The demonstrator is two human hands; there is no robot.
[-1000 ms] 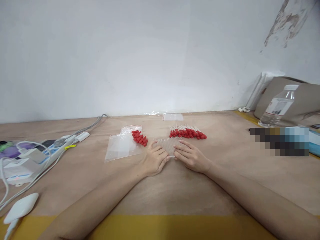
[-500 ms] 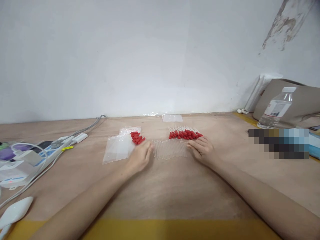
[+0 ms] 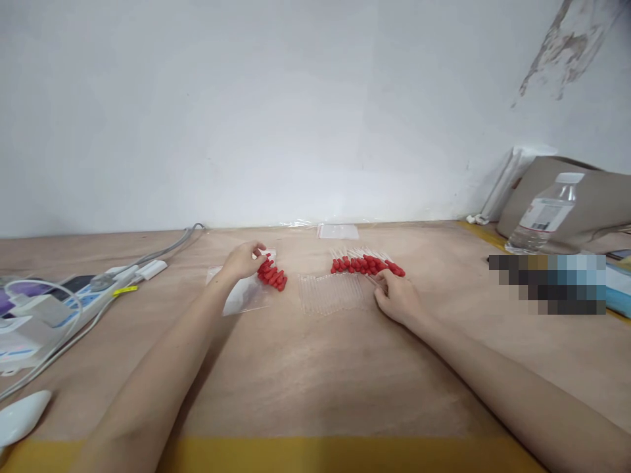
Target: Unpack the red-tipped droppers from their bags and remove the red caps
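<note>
My left hand [image 3: 244, 261] is at the far left end of a small pile of red rubber bulbs [image 3: 273, 276], thumb and forefinger curled at the endmost bulb. Under and beside that pile lie clear zip bags [image 3: 244, 299], partly covered by the hand. My right hand [image 3: 397, 295] pinches a thin clear glass tube [image 3: 371, 280] that points up and left. A row of similar clear tubes [image 3: 330, 293] lies side by side between my hands. Behind it, tubes fitted with red bulbs [image 3: 365, 265] are heaped together, bulbs toward me.
On the left are a power strip [image 3: 89, 302] with plugs and cables, and a white spoon-shaped object [image 3: 22, 417]. A water bottle [image 3: 545, 213] and a grey-brown bag [image 3: 601, 197] stand at the right. A flat clear packet [image 3: 338, 231] lies by the wall.
My left hand has moved left and away from me, from beside the tube row to the loose red bulbs. My right hand stays by the row's right end, its tube now showing more clearly.
</note>
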